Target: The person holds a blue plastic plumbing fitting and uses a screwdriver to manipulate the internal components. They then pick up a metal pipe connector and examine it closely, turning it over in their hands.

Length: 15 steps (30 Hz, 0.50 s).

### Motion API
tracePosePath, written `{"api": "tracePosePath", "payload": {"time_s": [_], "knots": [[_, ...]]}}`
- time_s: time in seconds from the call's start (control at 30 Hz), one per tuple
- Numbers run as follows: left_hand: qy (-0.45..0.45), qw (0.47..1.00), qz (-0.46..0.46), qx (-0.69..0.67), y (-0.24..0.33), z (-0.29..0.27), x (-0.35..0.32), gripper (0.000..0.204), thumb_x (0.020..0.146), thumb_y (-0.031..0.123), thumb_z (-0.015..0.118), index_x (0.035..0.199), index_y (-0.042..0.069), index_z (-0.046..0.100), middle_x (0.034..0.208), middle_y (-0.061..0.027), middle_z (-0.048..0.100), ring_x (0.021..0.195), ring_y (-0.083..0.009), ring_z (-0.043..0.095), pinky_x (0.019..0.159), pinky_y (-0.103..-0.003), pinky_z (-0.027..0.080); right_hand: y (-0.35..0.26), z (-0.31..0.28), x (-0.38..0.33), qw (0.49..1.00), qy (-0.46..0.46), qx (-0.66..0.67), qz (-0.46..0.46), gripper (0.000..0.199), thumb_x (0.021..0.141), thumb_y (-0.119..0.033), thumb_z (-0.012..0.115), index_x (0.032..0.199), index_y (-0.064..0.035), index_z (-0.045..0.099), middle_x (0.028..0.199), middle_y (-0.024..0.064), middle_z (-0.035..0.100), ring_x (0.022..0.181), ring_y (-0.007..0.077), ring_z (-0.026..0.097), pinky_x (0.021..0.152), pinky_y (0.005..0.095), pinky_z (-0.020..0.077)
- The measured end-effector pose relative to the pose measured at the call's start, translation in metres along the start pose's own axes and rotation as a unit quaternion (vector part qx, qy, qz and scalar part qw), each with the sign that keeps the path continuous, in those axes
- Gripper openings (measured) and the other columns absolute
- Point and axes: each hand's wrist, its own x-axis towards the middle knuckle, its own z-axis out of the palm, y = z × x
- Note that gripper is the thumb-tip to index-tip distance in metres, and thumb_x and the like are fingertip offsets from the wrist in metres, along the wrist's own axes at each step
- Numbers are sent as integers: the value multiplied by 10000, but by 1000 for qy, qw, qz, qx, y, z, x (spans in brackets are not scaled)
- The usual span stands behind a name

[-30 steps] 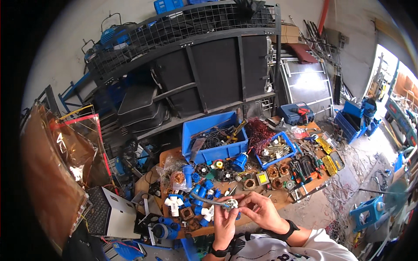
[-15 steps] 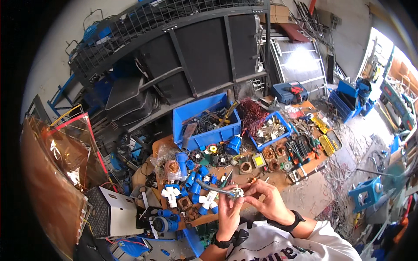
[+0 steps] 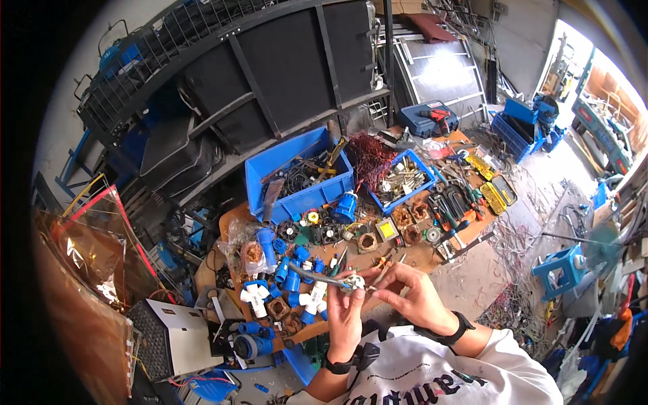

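Note:
A thick grey cable (image 3: 305, 273) runs in from the left over the blue fittings and ends in a small whitish-green connector or bundle of wire ends (image 3: 354, 282); which of these it is, I cannot tell. My left hand (image 3: 345, 325) is closed on this cable end, thumb and fingers on either side. Just right of it, my right hand (image 3: 420, 304) is in a pinch, and a thin wire (image 3: 369, 289) seems to run from the cable end to its fingertips. Both hands are above the table's front edge.
Below the cable lie white cross-shaped fittings (image 3: 255, 300) and blue fittings (image 3: 247, 345). Behind stand a blue bin (image 3: 307, 198) of metal parts and a smaller blue tray (image 3: 407, 197). Hand tools (image 3: 453, 208) and a yellow bit case (image 3: 500, 194) lie to the right.
The whole view has shifted, with the table appearing further left and higher. My hands stay together at the cable end; my right fingertips have shifted slightly around it.

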Motion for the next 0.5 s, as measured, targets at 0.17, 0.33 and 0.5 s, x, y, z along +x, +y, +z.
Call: {"api": "tracePosePath", "payload": {"time_s": [0.17, 0.33, 0.5], "knots": [[50, 994, -53, -82, 1, -13, 2, 347, 1016, 253, 532, 1286, 50, 452, 1212, -234, 605, 1098, -356, 635, 934, -458, 547, 28, -10, 6, 973, -32, 171, 148, 141, 932, -163, 680, 903, -29, 646, 761, -18, 616, 667, 64, 546, 615, 234, 443], [114, 991, -60, -42, -7, -50, -12, 355, 1029, 312, 499, 1249, 33, 495, 1162, -203, 638, 1038, -319, 662, 913, -436, 554, 94, -27, -8, 812, -20, 443, 380, 185, 1000, -249, 578, 962, -74, 626, 792, -12, 600, 642, 93, 536, 618, 240, 450], [175, 979, -96, -26, -14, -75, -24, 343, 1043, 286, 473, 1251, 13, 462, 1151, -196, 630, 1022, -312, 662, 912, -431, 552, 179, -30, -34, 702, 12, 511, 496, 166, 1009, -245, 544, 964, -93, 592, 759, -11, 539, 614, 108, 494, 594, 258, 442]]}}
